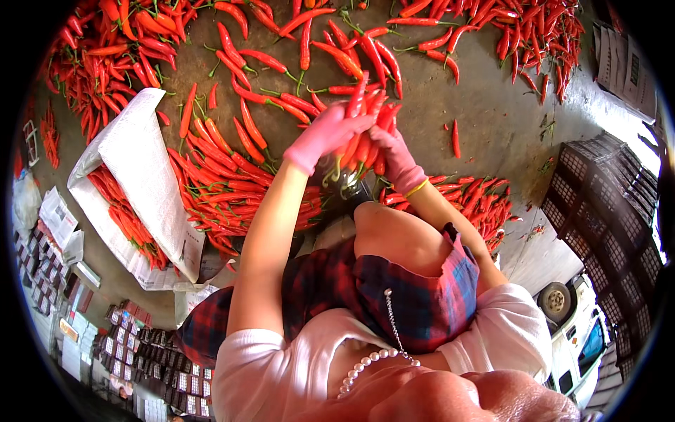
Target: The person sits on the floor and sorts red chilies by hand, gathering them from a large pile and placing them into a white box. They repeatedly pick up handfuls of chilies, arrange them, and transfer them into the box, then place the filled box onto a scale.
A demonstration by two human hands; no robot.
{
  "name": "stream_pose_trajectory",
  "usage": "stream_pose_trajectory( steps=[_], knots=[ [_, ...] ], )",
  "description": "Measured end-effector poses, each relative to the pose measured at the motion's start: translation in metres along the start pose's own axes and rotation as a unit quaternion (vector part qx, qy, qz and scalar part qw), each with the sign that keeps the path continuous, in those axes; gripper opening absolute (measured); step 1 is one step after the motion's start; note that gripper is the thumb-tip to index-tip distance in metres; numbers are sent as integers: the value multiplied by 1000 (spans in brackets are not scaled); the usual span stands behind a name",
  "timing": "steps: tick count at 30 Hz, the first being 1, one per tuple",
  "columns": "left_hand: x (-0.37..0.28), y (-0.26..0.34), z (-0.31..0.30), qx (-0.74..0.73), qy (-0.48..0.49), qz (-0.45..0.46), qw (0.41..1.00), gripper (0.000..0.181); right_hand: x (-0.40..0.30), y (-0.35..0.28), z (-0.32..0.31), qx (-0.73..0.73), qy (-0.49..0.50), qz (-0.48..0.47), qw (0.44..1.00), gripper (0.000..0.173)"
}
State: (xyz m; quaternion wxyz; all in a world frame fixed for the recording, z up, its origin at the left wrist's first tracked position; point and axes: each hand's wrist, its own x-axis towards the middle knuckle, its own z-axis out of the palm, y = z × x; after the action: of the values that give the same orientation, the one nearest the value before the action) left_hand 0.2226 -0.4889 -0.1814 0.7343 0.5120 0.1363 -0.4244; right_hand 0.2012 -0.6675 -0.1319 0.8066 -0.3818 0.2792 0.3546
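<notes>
Both hands wear pink gloves and hold one bunch of red chili peppers (364,142) between them, above the floor in front of my knees. My left hand (328,134) grips the bunch from the left side, its fingers over the upper peppers. At the right side of the bunch, my right hand (398,158) has its fingers around the peppers; a yellow band circles that wrist. The green stems hang toward me. Just left of my left forearm lies a heap of red chili peppers (227,184), many laid side by side. Loose chili peppers (306,42) are scattered beyond the hands.
Newspaper (142,158) wraps chili peppers at the left. Larger pepper piles lie at upper left (105,63) and upper right (538,37), another (474,205) beside my right forearm. Dark plastic crates (601,211) stand at right, near a white vehicle (580,337). Stacked crates fill the lower left.
</notes>
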Motion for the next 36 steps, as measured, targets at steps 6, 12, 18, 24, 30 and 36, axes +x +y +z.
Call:
stream_pose_trajectory(
  steps=[6, 12, 18, 24, 30, 36],
  knots=[
    [15, 1, 5, 13, -22, 4, 1000, 38, 3, 14, -17, 53, 3, -4, 999, 42],
    [-18, 135, -47, 150, 74, 105, 980, 56, 77, -43, 60, -27, -146, -95, 984, 53],
    [59, 176, -173, 183, 86, 123, 972, 54, 225, -73, 103, 25, -187, -89, 978, 39],
    [-84, 105, -102, -61, 241, 163, 955, 73, 120, -37, 152, -116, -223, -59, 966, 53],
    [-95, -18, -75, -277, 309, 112, 903, 73, 131, 51, 86, -187, -230, 127, 946, 70],
    [-37, 74, -76, 66, 234, 300, 922, 48, 132, -90, 120, -337, -205, -21, 919, 31]
  ],
)
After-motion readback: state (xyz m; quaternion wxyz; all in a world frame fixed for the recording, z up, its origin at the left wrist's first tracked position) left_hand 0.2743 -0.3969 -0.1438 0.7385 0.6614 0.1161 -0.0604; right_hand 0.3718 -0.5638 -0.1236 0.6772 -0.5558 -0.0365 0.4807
